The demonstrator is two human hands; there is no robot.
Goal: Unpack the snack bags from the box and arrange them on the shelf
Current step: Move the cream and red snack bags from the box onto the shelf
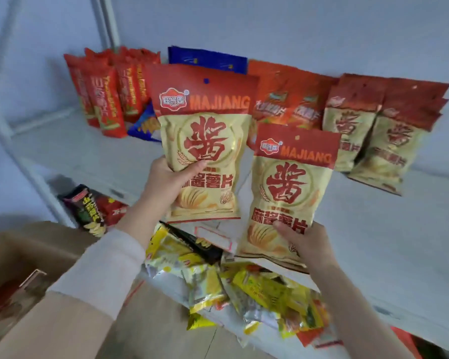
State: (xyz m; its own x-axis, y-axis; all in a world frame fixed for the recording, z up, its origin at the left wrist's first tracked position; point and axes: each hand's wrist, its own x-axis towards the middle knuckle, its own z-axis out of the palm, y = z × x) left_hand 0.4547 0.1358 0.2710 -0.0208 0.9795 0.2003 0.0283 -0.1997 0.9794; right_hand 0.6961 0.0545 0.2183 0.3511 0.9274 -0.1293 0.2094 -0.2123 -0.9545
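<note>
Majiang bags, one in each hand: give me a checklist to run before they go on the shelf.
1. Left hand grips its Majiang bag: ok.
2. Right hand grips the second Majiang bag: ok.
3. Both bags upright, fronts facing out: ok.
4. Matching Majiang stack on the shelf, at right: ok.
5. Bare shelf in front of that stack: ok.
6. Room behind the stack: cannot tell.

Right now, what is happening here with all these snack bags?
A person is stocking a white shelf. Each hand holds one red and cream chip bag upright in front of it: the left hand holds the higher bag, the right hand the lower bag. Matching bags already stand at the back right, red packs at the left. Yellow bags lie below.
</note>
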